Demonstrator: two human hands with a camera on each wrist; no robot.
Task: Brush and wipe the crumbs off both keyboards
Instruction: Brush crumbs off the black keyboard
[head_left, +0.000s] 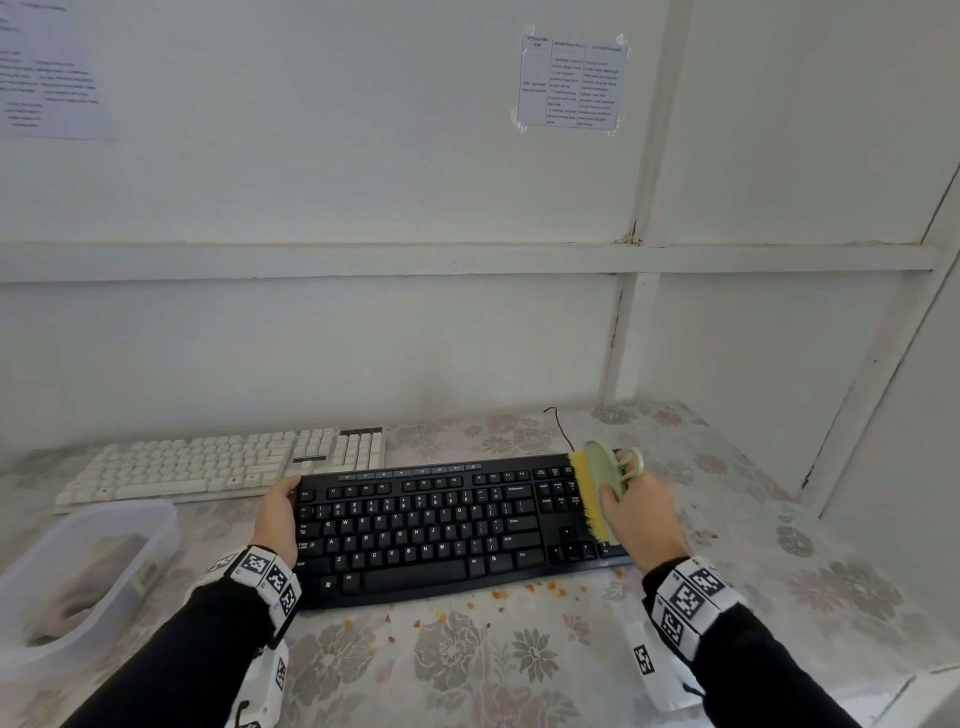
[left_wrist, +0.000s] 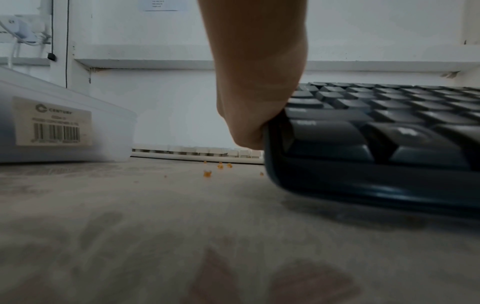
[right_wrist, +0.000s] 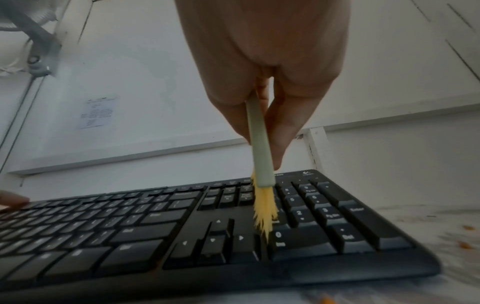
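A black keyboard (head_left: 441, 530) lies in front of me on the floral tablecloth. My left hand (head_left: 283, 499) grips its left end, thumb on top (left_wrist: 257, 92). My right hand (head_left: 623, 493) grips a pale green brush (head_left: 602, 483) with yellow bristles. The bristles (right_wrist: 265, 211) touch the keys between the arrow keys and the number pad of the black keyboard (right_wrist: 182, 236). Behind and to the left, a white keyboard (head_left: 223, 462) sits against the wall. Orange crumbs (head_left: 524, 590) are scattered on the cloth along the black keyboard's front edge, with a few crumbs (left_wrist: 207, 173) near its left end.
A translucent plastic container (head_left: 88, 566) holding a cloth stands at the left. Right behind the table (head_left: 779, 545) is the white wall, with a side wall close on the right. A black cable (head_left: 558, 426) runs from the black keyboard's back right corner.
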